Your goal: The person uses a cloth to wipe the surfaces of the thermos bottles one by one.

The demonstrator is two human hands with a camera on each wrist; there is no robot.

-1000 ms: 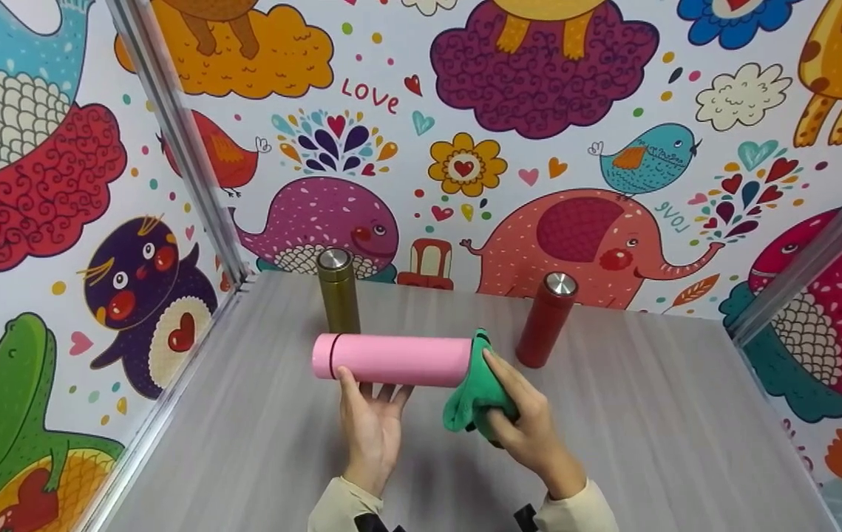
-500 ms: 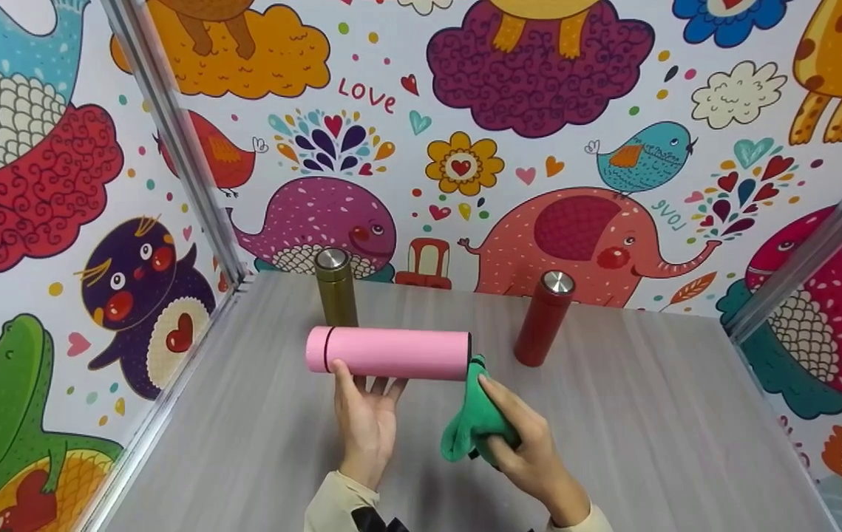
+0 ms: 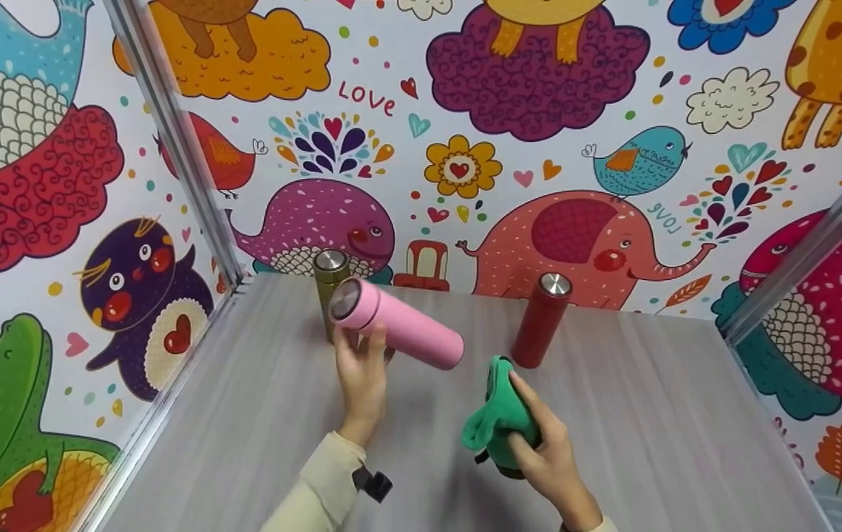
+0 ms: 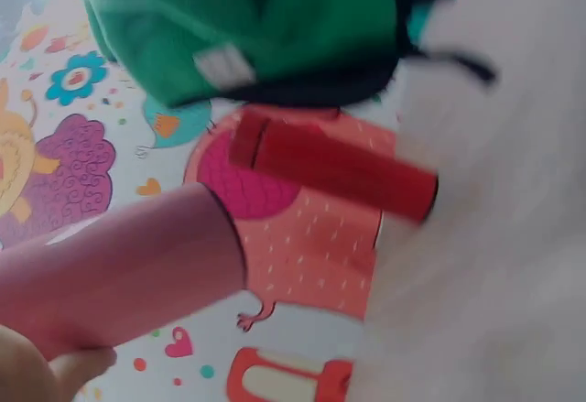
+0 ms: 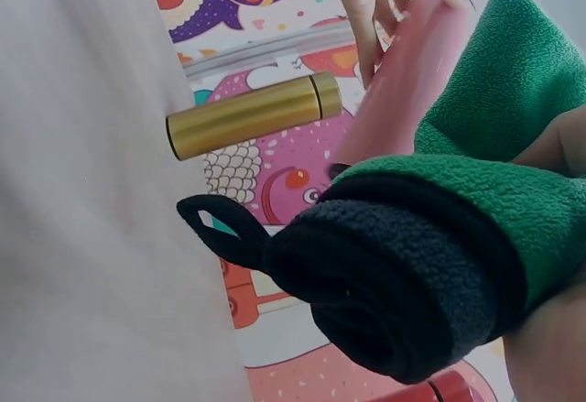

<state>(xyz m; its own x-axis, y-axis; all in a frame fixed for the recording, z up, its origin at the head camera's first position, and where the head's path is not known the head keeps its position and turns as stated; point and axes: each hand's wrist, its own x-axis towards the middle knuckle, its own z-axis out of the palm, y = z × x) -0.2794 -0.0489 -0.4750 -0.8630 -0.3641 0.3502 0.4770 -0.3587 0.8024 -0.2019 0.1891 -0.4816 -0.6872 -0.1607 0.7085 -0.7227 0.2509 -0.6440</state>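
Observation:
My left hand (image 3: 361, 377) grips a pink thermos bottle (image 3: 413, 329) near its lidded end. The bottle is held above the table, tilted, its silver-topped lid up and to the left, its base down and to the right. A folded green cloth (image 3: 506, 417) with dark edging is pinched in my right hand (image 3: 550, 451), apart from the bottle. In the right wrist view the cloth (image 5: 421, 255) shows a grey side and a black hanging loop. Behind the pink bottle, partly hidden, stands a gold thermos bottle (image 3: 326, 284). A red thermos bottle (image 3: 541, 321) stands beyond the cloth.
Grey wood-grain table (image 3: 657, 443) lies under the hands. Printed cartoon walls close off its back and sides, with metal posts (image 3: 177, 148) at the corners. The gold and red bottles stand upright toward the back.
The cloth has come away from the pink bottle's base and moved down and right. My left hand has turned the bottle from level to tilted, bringing its lid top into view.

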